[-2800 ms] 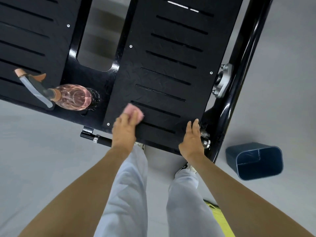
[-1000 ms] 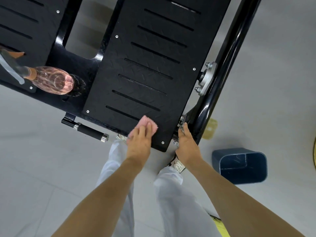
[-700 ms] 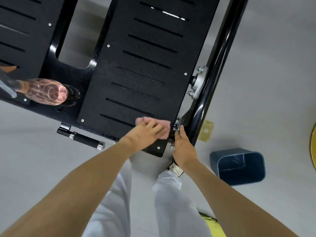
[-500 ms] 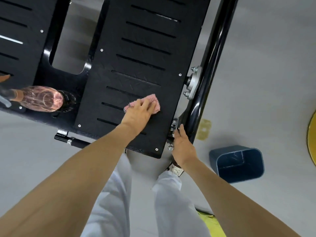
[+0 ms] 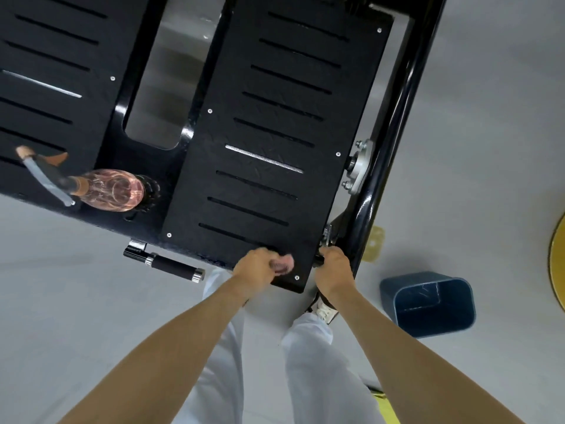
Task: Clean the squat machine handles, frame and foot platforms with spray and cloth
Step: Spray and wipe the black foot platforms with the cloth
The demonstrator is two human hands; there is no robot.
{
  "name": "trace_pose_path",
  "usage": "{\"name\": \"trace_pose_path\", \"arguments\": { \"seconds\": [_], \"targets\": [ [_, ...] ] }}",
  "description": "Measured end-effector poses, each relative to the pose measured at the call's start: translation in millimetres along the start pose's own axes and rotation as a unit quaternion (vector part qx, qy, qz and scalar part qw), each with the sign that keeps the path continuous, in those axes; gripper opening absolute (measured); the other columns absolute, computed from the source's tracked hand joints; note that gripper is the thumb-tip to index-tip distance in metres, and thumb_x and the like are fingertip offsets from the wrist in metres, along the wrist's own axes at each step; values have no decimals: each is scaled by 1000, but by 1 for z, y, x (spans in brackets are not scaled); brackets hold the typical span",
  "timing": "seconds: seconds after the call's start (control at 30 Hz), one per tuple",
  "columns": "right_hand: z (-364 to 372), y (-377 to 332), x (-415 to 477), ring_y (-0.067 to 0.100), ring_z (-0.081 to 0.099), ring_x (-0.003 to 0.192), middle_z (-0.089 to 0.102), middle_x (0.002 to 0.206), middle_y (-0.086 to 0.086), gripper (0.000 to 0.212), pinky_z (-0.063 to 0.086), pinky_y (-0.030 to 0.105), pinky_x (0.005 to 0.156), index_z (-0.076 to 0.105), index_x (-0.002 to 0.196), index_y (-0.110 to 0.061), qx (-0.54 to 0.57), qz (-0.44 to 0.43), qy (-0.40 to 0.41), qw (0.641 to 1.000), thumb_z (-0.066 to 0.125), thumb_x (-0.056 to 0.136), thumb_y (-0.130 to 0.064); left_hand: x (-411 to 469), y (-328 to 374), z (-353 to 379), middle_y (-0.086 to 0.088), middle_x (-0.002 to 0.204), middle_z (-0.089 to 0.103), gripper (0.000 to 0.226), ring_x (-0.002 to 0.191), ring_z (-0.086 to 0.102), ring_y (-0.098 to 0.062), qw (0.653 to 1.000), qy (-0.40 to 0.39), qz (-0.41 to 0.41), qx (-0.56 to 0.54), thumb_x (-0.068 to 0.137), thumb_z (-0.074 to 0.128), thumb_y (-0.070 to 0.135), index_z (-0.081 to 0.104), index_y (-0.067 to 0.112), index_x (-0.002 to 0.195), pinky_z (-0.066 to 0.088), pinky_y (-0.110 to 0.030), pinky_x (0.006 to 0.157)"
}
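Since half a second ago the left hand (image 5: 256,267) has drawn the cloth (image 5: 283,264) back from mid-plate to the near edge, and the view has widened to take in more of the machine.

The right foot platform (image 5: 269,142) fills the middle, slotted and black; this is the surface under work, and with the stroke at its closest edge I judge this plate is nearly covered. The left foot platform (image 5: 55,71) lies beside it with nothing on it to show whether it has been wiped. The frame (image 5: 406,96) runs up the right side. It and the short handle (image 5: 174,266) below the near edge look dry, so they probably remain to be done, though that is a guess.

The spray bottle (image 5: 113,194) lies on its side between the two plates, well apart from both hands.

The pink cloth is bunched small in the left hand's curled fingers, on the right plate's near corner. The right hand (image 5: 334,267) curls round the frame's lower joint beside that corner — a brace, it seems.
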State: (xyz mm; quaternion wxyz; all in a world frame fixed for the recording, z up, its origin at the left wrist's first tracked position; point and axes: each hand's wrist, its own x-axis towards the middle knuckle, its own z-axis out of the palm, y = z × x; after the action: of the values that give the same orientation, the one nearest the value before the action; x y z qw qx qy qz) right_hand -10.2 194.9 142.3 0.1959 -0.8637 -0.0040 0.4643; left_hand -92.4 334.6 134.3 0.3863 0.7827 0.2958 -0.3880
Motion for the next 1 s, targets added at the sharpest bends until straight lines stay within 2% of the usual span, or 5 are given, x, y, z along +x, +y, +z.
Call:
{"name": "trace_pose_path", "arguments": {
  "seconds": [0.1,0.27,0.5,0.73,1.0],
  "targets": [
    [-7,-36,-8,18,59,85,61,116,12,42,52,27,74,55,130,-6,242,105,0,965,50,90,5,-7,6,-41,-12,87,62,39,82,58,-24,891,50,-106,-439,87,39,-17,66,8,99,48,-31,73],
    [-13,-105,-25,27,62,105,64,118,16,33,51,35,83,57,124,-3,477,144,-140,856,56,93,-14,-26,3,-90,-15,85,64,52,82,61,-28,772,-28,-64,-632,74,25,-23,62,1,101,51,-33,71],
    [-11,-160,-25,19,62,95,62,100,1,36,53,30,81,61,113,-7,334,70,-51,939,73,80,-2,-42,-6,-117,-13,83,64,40,74,64,-25,731,-24,-38,-681,78,30,-14,61,4,96,53,-30,56],
    [-11,-182,-9,19,63,104,67,117,7,51,53,31,87,56,128,-9,308,67,-79,946,66,81,8,-16,-22,-134,-8,115,69,37,108,64,-24,772,-68,-46,-631,85,69,25,64,11,119,53,-38,87],
    [-20,-228,14,18,64,98,66,113,7,29,48,21,64,64,113,-8,301,78,-33,950,71,86,-14,19,-14,-204,-12,110,69,22,101,66,-26,779,-25,-70,-623,92,60,18,65,9,111,53,-38,80]
  ]
}}
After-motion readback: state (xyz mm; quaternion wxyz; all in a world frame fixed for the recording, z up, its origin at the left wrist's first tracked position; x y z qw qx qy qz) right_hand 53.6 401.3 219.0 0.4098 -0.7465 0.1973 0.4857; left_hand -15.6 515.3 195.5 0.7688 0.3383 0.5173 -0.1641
